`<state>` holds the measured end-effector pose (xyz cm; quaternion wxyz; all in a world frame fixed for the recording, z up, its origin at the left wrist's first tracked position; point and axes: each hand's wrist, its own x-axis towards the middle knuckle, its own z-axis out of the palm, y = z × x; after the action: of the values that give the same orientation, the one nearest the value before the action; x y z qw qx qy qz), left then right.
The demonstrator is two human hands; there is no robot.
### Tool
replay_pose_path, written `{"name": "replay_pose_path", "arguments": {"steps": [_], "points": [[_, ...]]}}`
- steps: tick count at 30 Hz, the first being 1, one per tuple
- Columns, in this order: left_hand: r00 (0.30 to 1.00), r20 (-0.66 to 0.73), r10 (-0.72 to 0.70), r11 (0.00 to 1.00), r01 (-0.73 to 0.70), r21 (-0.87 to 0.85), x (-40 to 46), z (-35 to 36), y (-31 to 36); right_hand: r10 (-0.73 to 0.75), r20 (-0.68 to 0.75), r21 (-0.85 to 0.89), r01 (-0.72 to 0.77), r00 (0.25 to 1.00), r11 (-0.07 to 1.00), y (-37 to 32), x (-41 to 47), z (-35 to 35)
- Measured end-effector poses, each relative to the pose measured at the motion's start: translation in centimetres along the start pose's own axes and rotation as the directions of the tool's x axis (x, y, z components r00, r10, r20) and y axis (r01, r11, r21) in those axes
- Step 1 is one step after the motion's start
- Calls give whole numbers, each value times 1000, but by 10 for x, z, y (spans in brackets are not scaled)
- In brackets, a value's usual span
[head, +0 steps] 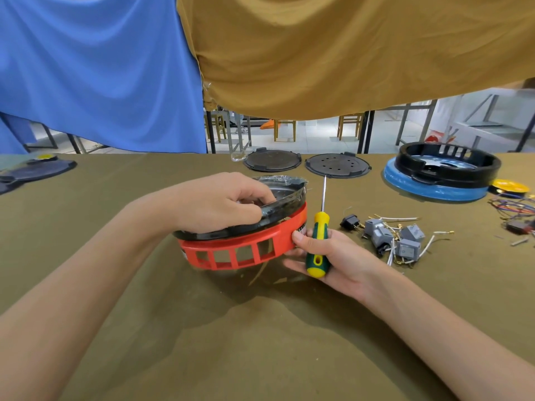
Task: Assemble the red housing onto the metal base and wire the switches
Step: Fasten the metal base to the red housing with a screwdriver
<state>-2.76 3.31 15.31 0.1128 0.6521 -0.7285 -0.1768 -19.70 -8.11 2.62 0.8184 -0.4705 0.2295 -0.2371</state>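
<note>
On the olive-brown cloth of the table [260,357], near its middle, we see the red plastic ring housing with square slots [240,250] sitting around the shiny round metal base [278,195], the pair tilted and lifted between two hands. Our left hand [220,204] is curled over the base's dark near rim, fingers closed on its edge. Our right hand [327,256] cups the housing's right side, thumb pressed to the red band, while its fingers close around the yellow-and-green-handled screwdriver [318,241], shaft pointing away. Just to the right lie small grey rocker switches with white wires [396,238]. Farther back rest two black round plates [307,164] and a black ring on a blue disc [443,175].
</note>
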Motion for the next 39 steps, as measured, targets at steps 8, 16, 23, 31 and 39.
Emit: {"name": "replay_pose_path", "arguments": {"steps": [8,16,23,31,39], "points": [[1000,4,-29,1000,29,2,0,0,1,4,-7,-5,-4,1000,1000,0,-1,1],[999,26,-23,1000,23,20,2,1,-1,19,-12,-17,-20,1000,1000,-1,-4,3],[1000,25,-12,999,11,36,5,4,-4,6,-41,-11,-7,999,1000,0,-4,2],[999,49,15,998,-18,62,10,6,-6,7,-30,-21,-8,1000,1000,1,-3,2],[1000,12,19,999,-19,-39,15,14,-12,2,-45,-43,-4,999,999,2,-1,0]]}}
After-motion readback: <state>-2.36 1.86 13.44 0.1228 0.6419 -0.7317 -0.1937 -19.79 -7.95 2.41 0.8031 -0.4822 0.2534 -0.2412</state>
